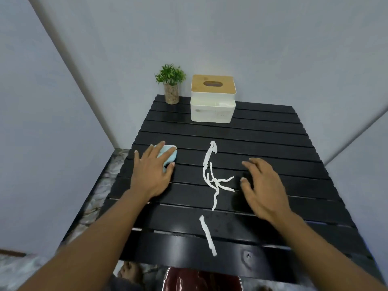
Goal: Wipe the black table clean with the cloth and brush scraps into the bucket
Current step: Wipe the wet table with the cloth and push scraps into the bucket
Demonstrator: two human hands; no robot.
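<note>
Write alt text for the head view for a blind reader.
A person's left hand presses a light blue cloth on a black slatted table, the right hand open beside white paper scraps. A potted plant and tissue box stand at the far edge; a dark red bucket shows below the near edge.

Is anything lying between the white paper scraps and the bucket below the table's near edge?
Nothing visible. Between the paper scraps, the lone strip and the near edge of the black table are only slats; the bucket sits just below.
</note>
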